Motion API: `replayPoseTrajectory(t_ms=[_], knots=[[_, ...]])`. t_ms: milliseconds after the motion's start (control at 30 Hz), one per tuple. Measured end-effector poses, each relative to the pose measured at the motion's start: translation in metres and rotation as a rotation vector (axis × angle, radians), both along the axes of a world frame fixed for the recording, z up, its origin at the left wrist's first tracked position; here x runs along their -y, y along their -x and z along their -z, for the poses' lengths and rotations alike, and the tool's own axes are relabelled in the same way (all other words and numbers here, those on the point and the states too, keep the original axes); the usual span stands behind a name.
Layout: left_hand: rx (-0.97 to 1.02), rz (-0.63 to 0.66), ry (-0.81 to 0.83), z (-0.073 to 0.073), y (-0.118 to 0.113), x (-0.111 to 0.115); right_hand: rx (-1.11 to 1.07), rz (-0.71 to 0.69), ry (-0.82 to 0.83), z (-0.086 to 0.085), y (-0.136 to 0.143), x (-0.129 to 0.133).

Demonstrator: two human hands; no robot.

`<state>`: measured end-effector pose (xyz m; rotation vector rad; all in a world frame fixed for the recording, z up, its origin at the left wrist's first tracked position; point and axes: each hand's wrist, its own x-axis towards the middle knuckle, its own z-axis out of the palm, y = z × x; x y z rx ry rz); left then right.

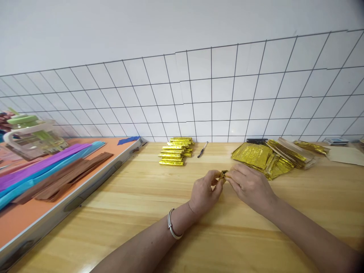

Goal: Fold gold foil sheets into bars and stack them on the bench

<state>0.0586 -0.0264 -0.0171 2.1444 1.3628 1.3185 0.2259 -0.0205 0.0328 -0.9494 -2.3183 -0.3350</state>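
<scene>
Both hands meet over the wooden table (136, 212), closed on one small piece of gold foil paper (223, 173). My left hand (205, 191) pinches its left end between thumb and fingers. From the other side, my right hand (250, 185) grips the right end, and its fingers hide much of the piece. The foil looks folded, with a dark opening at the top. Beyond my left hand lies a pile of narrow folded gold foil strips (176, 151). A spread stack of flat gold foil sheets (253, 154) lies just beyond my right hand.
A pen (203, 149) lies near the wall. At left, an orange board (93, 172) with a raised edge holds purple paper (54, 163), blue and brown strips, and a green-lidded jug (31, 136). More packets (311, 148) and a pale card (345, 155) sit at the back right.
</scene>
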Motion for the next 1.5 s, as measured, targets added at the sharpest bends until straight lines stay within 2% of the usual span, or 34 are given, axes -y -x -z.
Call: replayPoseTrajectory(t_ms=[300, 533, 867, 1067, 1300, 1500], knots=[[0.012, 0.010, 0.040, -0.001, -0.001, 0.001, 0.046, 0.056, -0.027, -0.001, 0.001, 0.002], [0.027, 0.024, 0.050, 0.000, -0.001, 0.001, -0.026, 0.063, 0.002, 0.005, 0.004, 0.000], [0.023, 0.009, 0.085, 0.003, 0.006, -0.004, -0.101, -0.080, 0.120, 0.010, 0.001, -0.005], [-0.063, -0.011, 0.049, 0.005, 0.008, -0.006, -0.206, -0.105, 0.270, 0.010, -0.004, -0.010], [-0.203, -0.004, -0.032, 0.007, 0.008, -0.005, -0.221, -0.171, 0.273, 0.011, -0.005, -0.016], [-0.346, -0.026, -0.104, 0.007, 0.008, -0.004, -0.241, -0.204, 0.339, 0.012, -0.005, -0.017]])
